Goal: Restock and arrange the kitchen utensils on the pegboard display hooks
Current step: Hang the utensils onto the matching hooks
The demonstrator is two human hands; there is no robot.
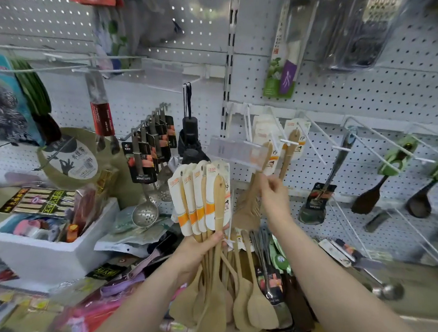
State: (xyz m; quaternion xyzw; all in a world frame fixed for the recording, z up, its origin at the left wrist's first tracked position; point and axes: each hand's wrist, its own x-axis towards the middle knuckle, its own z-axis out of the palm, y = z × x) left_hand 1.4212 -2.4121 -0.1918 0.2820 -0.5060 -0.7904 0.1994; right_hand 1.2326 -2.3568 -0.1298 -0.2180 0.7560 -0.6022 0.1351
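The left hand is closed round the handles of the spatula bundle, held upright in the near centre, just in front of the pegboard. The right hand is raised to the right of the bundle, and its thumb and fingertips appear to pinch the handle of the hanging spatula, although blur obscures the exact contact. Count: four carded tops show in the bundle, and its blades overlap too much to count. Two wooden spatulas hang on the white hooks, and two dark spoons hang at far right. Risk 1: the bundle is fanned and held by a single grip, so an outer spatula could slide out onto the stock heaped below. Risk 2: the clear label holder covers the hook tip, so a card hole could miss it. Risk 3: a pull on the pinched spatula could drag it off its hook.
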